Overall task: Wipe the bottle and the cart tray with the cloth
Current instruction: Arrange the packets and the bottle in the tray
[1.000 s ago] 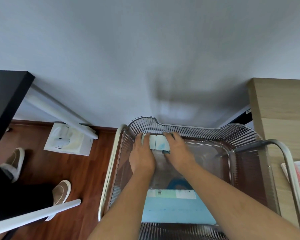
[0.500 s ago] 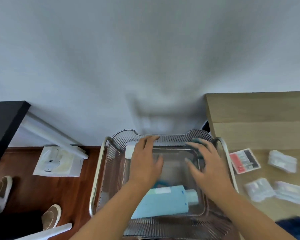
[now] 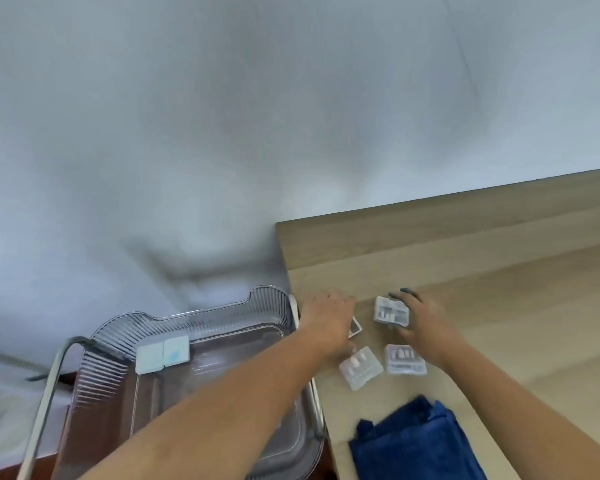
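Note:
The clear ribbed cart tray (image 3: pixel 201 310) sits at lower left, beside the wooden table. Two small white and pale blue boxes (image 3: pixel 162 353) rest against its far wall. My left forearm crosses over the tray and hides the bottle. The dark blue cloth (image 3: pixel 416 441) lies folded on the table near its front edge, and neither hand touches it. My left hand (image 3: pixel 326 317) rests on a dark red packet (image 3: pixel 356 329) at the table's left edge; its grip is unclear. My right hand (image 3: pixel 425 322) holds a clear blister packet (image 3: pixel 391 310) by its right side.
Two more clear blister packets (image 3: pixel 361 367) (image 3: pixel 404 359) lie on the wooden table (image 3: pixel 499 271) between my hands and the cloth. The cart's metal handle (image 3: pixel 49 379) curves up at the left. A white wall stands behind.
Both hands have left the tray and moved right onto the table, among the packets. The view has swung right, so the cloth shows and the bottle is hidden.

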